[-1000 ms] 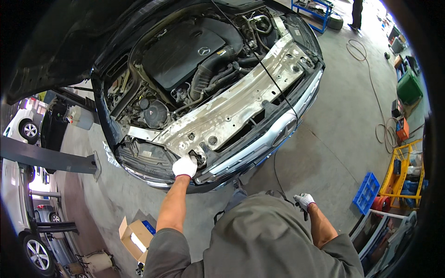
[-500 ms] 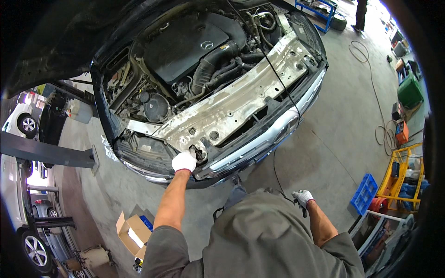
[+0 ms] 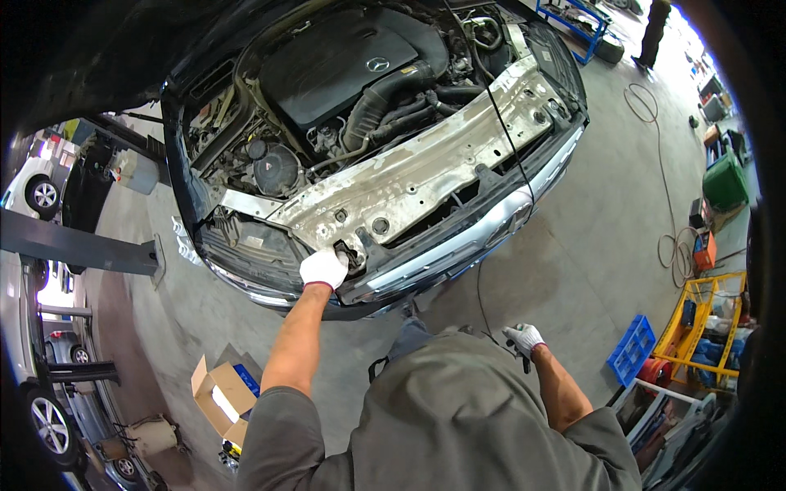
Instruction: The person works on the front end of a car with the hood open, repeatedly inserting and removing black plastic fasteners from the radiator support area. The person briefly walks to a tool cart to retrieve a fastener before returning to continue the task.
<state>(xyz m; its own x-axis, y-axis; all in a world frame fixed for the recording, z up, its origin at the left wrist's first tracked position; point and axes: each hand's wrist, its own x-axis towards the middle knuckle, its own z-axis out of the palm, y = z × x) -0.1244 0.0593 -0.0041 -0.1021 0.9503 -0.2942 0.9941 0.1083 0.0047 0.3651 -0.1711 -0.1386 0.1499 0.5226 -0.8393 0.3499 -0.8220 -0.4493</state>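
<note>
A car's engine bay lies open before me, with a black engine cover and a scuffed pale metal front panel. My white-gloved left hand rests at a dark opening at the panel's left front, fingers bent into it; what they grip, if anything, is hidden. Down at my right side, clear of the car, my gloved right hand is closed around a dark tool too small to identify. A thin black cable runs near that hand. Above the engine bay, the raised hood fills the upper left.
A lift post stands at left beside other cars. An open cardboard box is on the floor lower left. Right: a blue crate, yellow rack, green bin and coiled hose. A person stands far back.
The view has shifted slightly, so the car sits higher and further right in the picture. My left hand stays at the same opening; my right hand keeps its hold on the dark tool.
</note>
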